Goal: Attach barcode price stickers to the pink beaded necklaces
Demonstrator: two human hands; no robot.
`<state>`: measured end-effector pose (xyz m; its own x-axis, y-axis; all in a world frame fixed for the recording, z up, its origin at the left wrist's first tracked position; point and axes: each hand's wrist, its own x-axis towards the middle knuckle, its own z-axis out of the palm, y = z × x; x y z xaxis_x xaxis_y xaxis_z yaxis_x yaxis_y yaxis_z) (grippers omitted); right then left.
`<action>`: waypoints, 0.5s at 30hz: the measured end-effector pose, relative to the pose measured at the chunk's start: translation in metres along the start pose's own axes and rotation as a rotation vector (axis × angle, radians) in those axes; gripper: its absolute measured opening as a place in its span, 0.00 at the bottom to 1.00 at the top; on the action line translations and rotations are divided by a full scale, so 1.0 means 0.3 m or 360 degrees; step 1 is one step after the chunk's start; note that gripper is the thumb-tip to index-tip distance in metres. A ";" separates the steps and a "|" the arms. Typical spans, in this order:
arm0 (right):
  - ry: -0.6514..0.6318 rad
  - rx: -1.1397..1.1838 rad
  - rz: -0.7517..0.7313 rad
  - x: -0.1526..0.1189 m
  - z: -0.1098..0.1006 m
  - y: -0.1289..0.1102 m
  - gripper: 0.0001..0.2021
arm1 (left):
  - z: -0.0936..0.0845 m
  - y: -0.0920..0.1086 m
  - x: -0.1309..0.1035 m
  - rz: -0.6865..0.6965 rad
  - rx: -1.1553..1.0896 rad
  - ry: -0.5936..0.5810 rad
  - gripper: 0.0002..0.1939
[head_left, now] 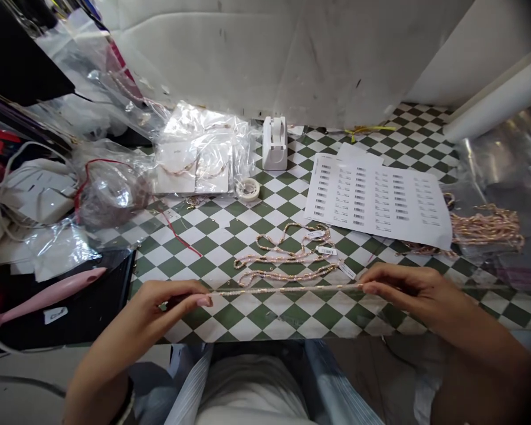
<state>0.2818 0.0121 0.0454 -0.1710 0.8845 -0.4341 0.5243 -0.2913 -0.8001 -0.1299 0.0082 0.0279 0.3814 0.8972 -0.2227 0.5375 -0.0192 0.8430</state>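
Observation:
A thin beaded necklace (287,288) in pale pink and gold is stretched almost straight between my two hands, close to the table's front edge. My left hand (172,304) pinches one end between thumb and fingers; my right hand (402,289) pinches the other. Just beyond it lie several similar beaded necklaces (287,275) with small white barcode tags (327,251). A sheet of barcode labels (376,198) lies past my right hand, its lower edge over more beaded strands.
A white tape dispenser (274,147) stands at the back, with a tape roll (248,189) nearby. Clear bags and carded jewellery (194,165) fill the back left. At left is a pink handled tool (53,295); at right, a bundle of beaded strands (487,229) on plastic.

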 end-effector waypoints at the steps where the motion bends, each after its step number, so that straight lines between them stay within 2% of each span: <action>1: -0.0087 -0.0015 0.0043 0.004 -0.005 0.017 0.18 | -0.004 -0.019 -0.007 -0.0051 0.0082 0.0044 0.12; 3: -0.0276 -0.0019 0.0095 0.014 -0.010 0.039 0.20 | -0.005 -0.049 -0.017 -0.0148 0.0217 0.0162 0.10; 6: -0.0301 -0.0007 0.0096 0.024 -0.003 0.058 0.22 | 0.002 -0.074 -0.026 -0.0218 0.0355 0.0315 0.06; 9: -0.0295 -0.0126 0.0130 0.020 0.012 0.076 0.21 | 0.003 -0.094 -0.036 -0.0138 0.0524 0.0371 0.05; 12: -0.0398 -0.0135 0.0227 -0.011 0.022 0.089 0.20 | -0.012 -0.121 -0.060 0.0013 0.0641 0.0393 0.07; 14: -0.0335 -0.0187 0.0160 -0.044 0.018 0.086 0.21 | -0.031 -0.126 -0.086 0.0102 0.0710 0.0401 0.09; 15: -0.0205 -0.0249 0.0074 -0.061 0.011 0.080 0.21 | -0.041 -0.116 -0.098 0.0123 0.0787 0.0393 0.11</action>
<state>0.2947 -0.0122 0.0326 -0.2434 0.8145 -0.5266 0.6556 -0.2619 -0.7082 -0.1688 -0.0120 0.0112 0.2782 0.9605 0.0023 0.8264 -0.2406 0.5091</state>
